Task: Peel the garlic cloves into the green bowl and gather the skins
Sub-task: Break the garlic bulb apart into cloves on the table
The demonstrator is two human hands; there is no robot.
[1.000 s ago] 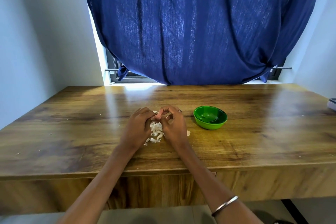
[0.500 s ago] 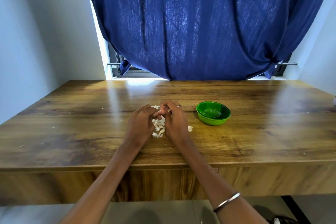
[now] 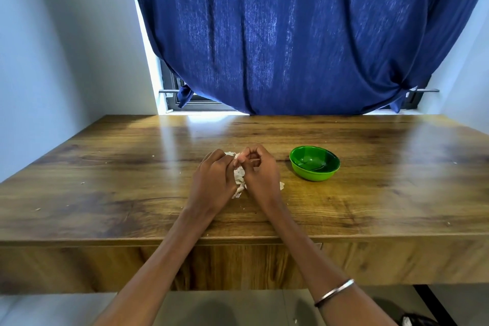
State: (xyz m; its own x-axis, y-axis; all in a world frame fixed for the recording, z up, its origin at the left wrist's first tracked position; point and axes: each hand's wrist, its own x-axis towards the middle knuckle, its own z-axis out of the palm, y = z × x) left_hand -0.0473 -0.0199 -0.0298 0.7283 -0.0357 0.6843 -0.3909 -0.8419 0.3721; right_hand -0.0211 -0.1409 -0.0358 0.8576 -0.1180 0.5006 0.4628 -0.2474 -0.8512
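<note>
Both hands (image 3: 238, 176) pinch garlic (image 3: 239, 177); green bowl (image 3: 314, 164) beside.

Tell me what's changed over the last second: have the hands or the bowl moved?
Almost nothing. The left hand and right hand stay together over the pile of garlic skins, fingertips still working something small between them; what it is I can't tell. The green bowl stays put on the table, right of the hands. Only the camera view shifted slightly.

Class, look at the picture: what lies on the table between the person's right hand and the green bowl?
In the head view, only bare wooden table lies between the right hand and the green bowl; one pale garlic skin peeks out beside the hand's near edge.
</note>
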